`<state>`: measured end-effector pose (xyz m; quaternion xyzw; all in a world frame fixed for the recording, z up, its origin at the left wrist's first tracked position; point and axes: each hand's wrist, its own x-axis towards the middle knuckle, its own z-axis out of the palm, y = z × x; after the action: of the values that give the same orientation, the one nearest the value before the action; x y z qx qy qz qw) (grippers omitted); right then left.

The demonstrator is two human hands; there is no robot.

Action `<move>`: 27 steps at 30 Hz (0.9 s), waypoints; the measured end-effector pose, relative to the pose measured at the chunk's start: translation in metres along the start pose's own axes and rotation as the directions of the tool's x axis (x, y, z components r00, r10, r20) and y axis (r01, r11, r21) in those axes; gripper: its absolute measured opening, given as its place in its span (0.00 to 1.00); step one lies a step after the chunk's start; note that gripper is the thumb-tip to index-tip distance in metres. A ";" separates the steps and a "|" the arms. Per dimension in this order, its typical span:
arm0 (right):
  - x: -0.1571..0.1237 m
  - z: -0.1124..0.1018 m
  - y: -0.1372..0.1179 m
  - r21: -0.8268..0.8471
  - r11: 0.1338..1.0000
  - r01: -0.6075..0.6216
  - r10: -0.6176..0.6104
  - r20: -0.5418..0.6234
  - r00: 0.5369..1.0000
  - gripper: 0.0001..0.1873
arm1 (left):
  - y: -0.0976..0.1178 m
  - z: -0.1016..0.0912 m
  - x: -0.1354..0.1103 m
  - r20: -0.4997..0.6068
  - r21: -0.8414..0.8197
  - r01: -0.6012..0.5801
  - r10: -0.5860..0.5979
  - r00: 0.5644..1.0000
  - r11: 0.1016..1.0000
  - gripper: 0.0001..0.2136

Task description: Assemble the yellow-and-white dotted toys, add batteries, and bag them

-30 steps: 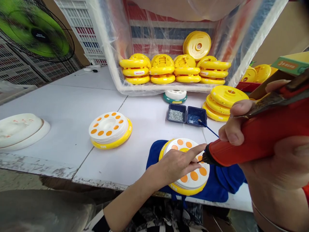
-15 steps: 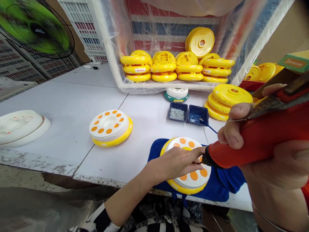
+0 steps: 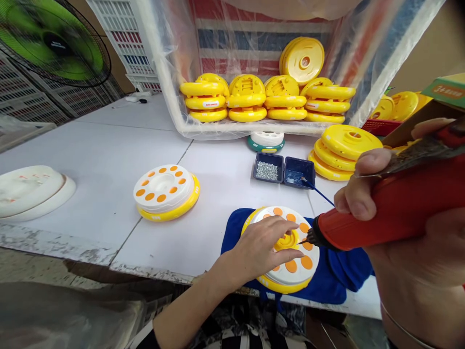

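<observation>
Head view: our left hand (image 3: pixel 256 247) spreads its fingers (image 3: pixel 280 225) over the disc (image 3: pixel 298 275), probably light, stiff, best held by the rim (image 3: pixel 283 287) below them, our right hand (image 3: pixel 405 264) clasping the driver (image 3: pixel 392 208).

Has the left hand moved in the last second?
Yes: the left hand has drawn slightly back leftward in view against the white disc beneath it, uncovering more of the yellow hub.

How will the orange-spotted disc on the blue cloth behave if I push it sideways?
The orange-spotted disc should stay rigid; its crisp, moulded look suggests hard plastic. Tipping or rolling seems unlikely, since it lies flat on a broad base. It may drag or bunch the blue cloth beneath, which looks soft and is rumpled at one side.
</observation>
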<state>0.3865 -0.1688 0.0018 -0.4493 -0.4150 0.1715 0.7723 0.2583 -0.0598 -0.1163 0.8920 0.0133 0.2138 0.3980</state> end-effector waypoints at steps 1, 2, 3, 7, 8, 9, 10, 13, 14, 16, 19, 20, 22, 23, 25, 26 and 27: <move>0.000 0.000 0.000 -0.003 1.000 0.002 -0.002 -0.007 1.000 0.20 | -0.001 0.002 0.000 -0.022 0.009 -0.017 0.018 1.000 1.000 0.16; 0.000 0.001 0.000 -0.002 1.000 0.002 -0.002 -0.024 1.000 0.22 | -0.001 0.005 -0.001 -0.034 0.013 -0.041 0.042 0.999 0.999 0.12; -0.001 0.001 0.000 -0.001 1.000 -0.003 0.003 -0.051 0.999 0.24 | -0.002 0.007 0.000 -0.044 0.013 -0.067 0.067 0.997 0.998 0.09; -0.002 0.000 0.002 -0.029 1.000 -0.007 0.003 -0.145 0.989 0.34 | -0.003 0.012 0.001 -0.083 -0.002 -0.125 0.124 0.989 0.992 0.07; -0.002 0.000 0.003 -0.035 0.999 -0.002 -0.003 -0.156 0.988 0.37 | -0.003 0.012 0.002 -0.078 -0.005 -0.125 0.125 0.989 0.992 0.07; -0.003 -0.001 0.003 -0.033 0.999 0.003 -0.008 -0.164 0.986 0.38 | -0.003 0.012 0.002 -0.069 -0.012 -0.127 0.126 0.990 0.992 0.06; -0.003 -0.001 0.003 -0.023 1.000 0.005 -0.008 -0.170 0.985 0.39 | -0.003 0.011 0.002 -0.058 -0.023 -0.129 0.128 0.990 0.991 0.06; -0.003 0.000 0.002 -0.006 1.000 -0.011 0.009 -0.181 0.983 0.39 | -0.003 0.011 0.002 -0.054 -0.064 -0.125 0.121 0.991 0.990 0.05; -0.003 0.000 0.002 -0.017 1.000 -0.012 0.009 -0.178 0.984 0.38 | -0.003 0.011 0.002 -0.063 -0.076 -0.119 0.114 0.991 0.990 0.06; -0.004 0.001 0.001 -0.030 1.000 0.003 -0.007 -0.161 0.987 0.36 | -0.003 0.013 0.002 -0.089 -0.091 -0.106 0.098 0.991 0.990 0.06; -0.003 0.003 0.000 0.007 1.000 0.020 -0.019 -0.123 0.992 0.32 | -0.002 0.017 0.002 -0.164 -0.107 -0.101 0.083 0.983 0.989 0.07; -0.003 0.003 -0.001 0.021 1.000 0.014 -0.012 -0.119 0.993 0.32 | -0.002 0.018 0.002 -0.186 -0.113 -0.099 0.077 0.980 0.989 0.07; -0.003 0.003 -0.001 0.043 0.999 0.007 -0.002 -0.106 0.994 0.34 | -0.001 0.019 0.002 -0.218 -0.124 -0.098 0.069 0.973 0.987 0.07; -0.002 0.003 -0.001 0.052 0.999 0.008 -0.002 -0.097 0.995 0.35 | -0.001 0.019 0.002 -0.232 -0.130 -0.098 0.066 0.971 0.987 0.07; -0.002 0.002 -0.001 0.067 0.998 0.017 -0.011 -0.085 0.996 0.35 | 0.000 0.019 0.002 -0.251 -0.143 -0.105 0.066 0.966 0.984 0.08; -0.002 0.002 -0.001 0.063 0.998 0.023 -0.017 -0.085 0.996 0.35 | 0.000 0.019 0.002 -0.257 -0.149 -0.109 0.068 0.964 0.983 0.08; -0.002 0.003 -0.001 0.056 0.998 0.024 -0.019 -0.094 0.995 0.35 | 0.001 0.019 0.003 -0.256 -0.154 -0.110 0.068 0.964 0.982 0.08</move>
<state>0.3829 -0.1693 0.0023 -0.4302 -0.3782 0.1536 0.8052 0.2681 -0.0734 -0.1265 0.8212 0.0052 0.3425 0.4564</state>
